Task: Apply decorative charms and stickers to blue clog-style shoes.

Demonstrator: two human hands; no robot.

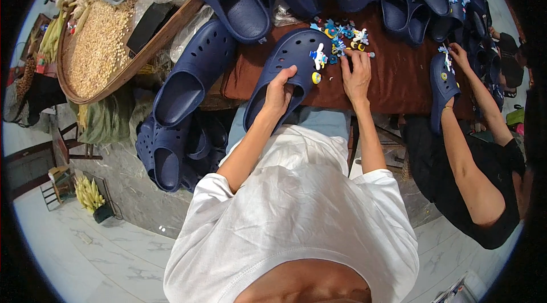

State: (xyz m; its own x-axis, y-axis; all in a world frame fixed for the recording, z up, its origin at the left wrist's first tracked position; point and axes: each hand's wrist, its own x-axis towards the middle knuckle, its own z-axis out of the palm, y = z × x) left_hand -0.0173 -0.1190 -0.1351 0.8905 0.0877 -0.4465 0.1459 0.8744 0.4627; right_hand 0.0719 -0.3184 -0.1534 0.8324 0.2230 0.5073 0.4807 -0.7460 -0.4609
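My left hand point(278, 93) grips a navy clog point(294, 48) by its opening, thumb on the upper and fingers inside or beneath. Fixed on the clog's right side are a white cartoon charm point(319, 57) and a round yellow charm point(316, 78). To the right of the clog, my right hand point(357, 77) is bent over a pile of small shoe charms point(340, 31) in blue, white and yellow. Its fingers are curled with the tips down at the pile's near edge; what they pinch, if anything, is hidden. The pile lies on a brown cloth point(399, 78).
Navy clogs point(242, 4) crowd the far side, and more point(171, 155) are heaped to my left. A woven tray point(134, 66) of pale kernels stands at the far left. On the right, another person's hands point(460, 57) hold a decorated clog point(443, 84).
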